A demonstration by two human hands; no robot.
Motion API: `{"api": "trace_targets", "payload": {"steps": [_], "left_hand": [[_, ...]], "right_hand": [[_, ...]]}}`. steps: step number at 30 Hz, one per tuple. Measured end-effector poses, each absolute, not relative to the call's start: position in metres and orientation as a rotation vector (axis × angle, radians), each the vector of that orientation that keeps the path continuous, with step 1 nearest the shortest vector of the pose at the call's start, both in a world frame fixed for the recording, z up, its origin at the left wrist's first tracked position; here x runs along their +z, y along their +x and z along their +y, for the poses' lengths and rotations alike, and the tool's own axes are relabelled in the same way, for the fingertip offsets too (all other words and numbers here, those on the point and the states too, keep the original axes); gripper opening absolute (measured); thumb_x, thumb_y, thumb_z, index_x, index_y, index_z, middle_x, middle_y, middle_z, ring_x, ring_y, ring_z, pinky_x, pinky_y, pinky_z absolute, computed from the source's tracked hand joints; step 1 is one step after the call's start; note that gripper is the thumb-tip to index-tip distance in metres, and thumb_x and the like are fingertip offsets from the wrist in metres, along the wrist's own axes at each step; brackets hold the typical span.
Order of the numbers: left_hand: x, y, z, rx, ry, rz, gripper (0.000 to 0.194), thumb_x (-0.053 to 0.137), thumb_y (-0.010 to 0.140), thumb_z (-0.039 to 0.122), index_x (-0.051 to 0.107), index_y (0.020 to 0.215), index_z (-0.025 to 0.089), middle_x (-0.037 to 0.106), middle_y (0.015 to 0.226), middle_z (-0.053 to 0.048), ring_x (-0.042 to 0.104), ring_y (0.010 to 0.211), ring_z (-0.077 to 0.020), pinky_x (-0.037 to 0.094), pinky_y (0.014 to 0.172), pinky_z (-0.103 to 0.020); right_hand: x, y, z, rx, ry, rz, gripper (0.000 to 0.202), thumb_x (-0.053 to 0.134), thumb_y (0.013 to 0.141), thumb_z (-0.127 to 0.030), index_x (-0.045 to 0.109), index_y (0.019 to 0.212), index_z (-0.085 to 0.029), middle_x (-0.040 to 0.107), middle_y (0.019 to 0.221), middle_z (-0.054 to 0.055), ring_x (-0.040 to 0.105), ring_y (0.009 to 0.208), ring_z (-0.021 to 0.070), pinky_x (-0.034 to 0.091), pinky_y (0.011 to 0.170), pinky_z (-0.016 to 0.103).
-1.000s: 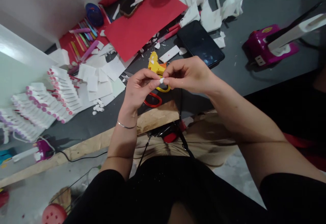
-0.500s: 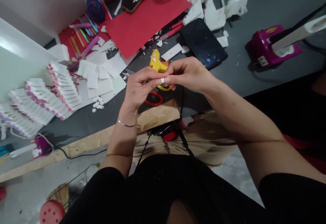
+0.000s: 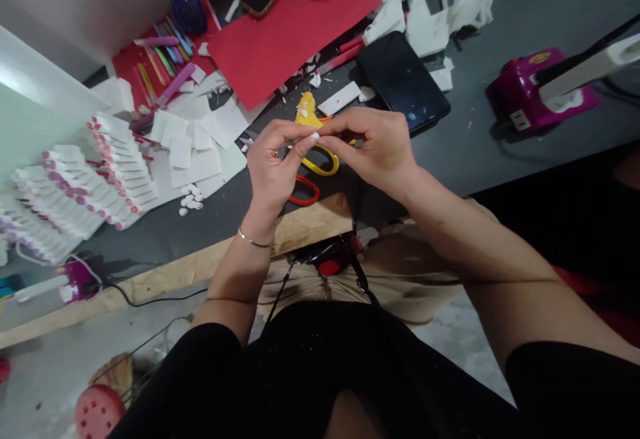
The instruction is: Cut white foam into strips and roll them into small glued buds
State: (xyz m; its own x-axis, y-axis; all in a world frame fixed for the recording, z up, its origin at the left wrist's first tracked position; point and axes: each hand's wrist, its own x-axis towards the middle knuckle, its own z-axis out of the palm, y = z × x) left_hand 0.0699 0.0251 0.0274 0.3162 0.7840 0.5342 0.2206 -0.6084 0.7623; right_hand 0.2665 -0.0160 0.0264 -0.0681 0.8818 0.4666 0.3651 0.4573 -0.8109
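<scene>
Between my fingertips is a small white piece [image 3: 315,136], likely foam or paper; its exact kind is too small to make out. My left hand [image 3: 274,162] pinches it between thumb and forefinger. From the other side, the thumb and fingers of my right hand [image 3: 377,146] close against it. Behind and below the hands lie scissors with yellow and orange-red handles [image 3: 323,164], partly covered by them. A small heap of white rounded pieces [image 3: 191,199] rests on the table left of my left hand.
A black phone [image 3: 403,82] and red sheet [image 3: 290,32] lie beyond my hands. White sheets [image 3: 195,139] and rows of white sticks with pink and red ends [image 3: 123,166] fill the left. A purple device [image 3: 543,89] stands right. A wooden strip [image 3: 313,226] runs along the front edge.
Both hands have risen slightly with the white piece still pinched between them. The right hand has turned a little, and more of the yellow scissor handle shows below.
</scene>
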Motion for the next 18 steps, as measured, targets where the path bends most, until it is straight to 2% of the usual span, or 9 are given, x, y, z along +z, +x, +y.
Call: {"api": "trace_targets", "payload": {"steps": [5,11,18], "left_hand": [[0.0269,0.0692,0.0241,1.287,2.026,0.857,0.015,0.078,0.097,0.05,0.084,0.102,0.038,0.081,0.095,0.002,0.077,0.091,-0.0174,0.063,0.083,-0.036],[0.028,0.0669,0.0255,1.153,1.947,0.838,0.025,0.075,0.097,0.058,0.085,0.106,0.037,0.082,0.102,0.001,0.078,0.097,-0.0191,0.065,0.087,-0.038],[0.0259,0.0671,0.0243,1.17,1.836,0.927,0.029,0.082,0.091,0.058,0.082,0.098,0.03,0.081,0.092,0.002,0.075,0.082,-0.0144,0.061,0.076,-0.031]], "right_hand": [[0.023,0.2664,-0.0164,0.541,-1.073,-1.691,0.018,0.068,0.102,-0.034,0.08,0.096,-0.022,0.08,0.091,0.003,0.07,0.079,0.0155,0.058,0.075,0.03],[0.0253,0.2651,-0.0177,0.577,-1.063,-1.654,0.015,0.068,0.1,-0.031,0.076,0.095,-0.02,0.078,0.09,0.003,0.07,0.078,0.0148,0.058,0.073,0.029],[0.0261,0.2652,-0.0196,0.547,-1.051,-1.675,0.014,0.067,0.102,-0.031,0.077,0.097,-0.022,0.079,0.094,0.003,0.071,0.082,0.0157,0.059,0.077,0.03]]}}
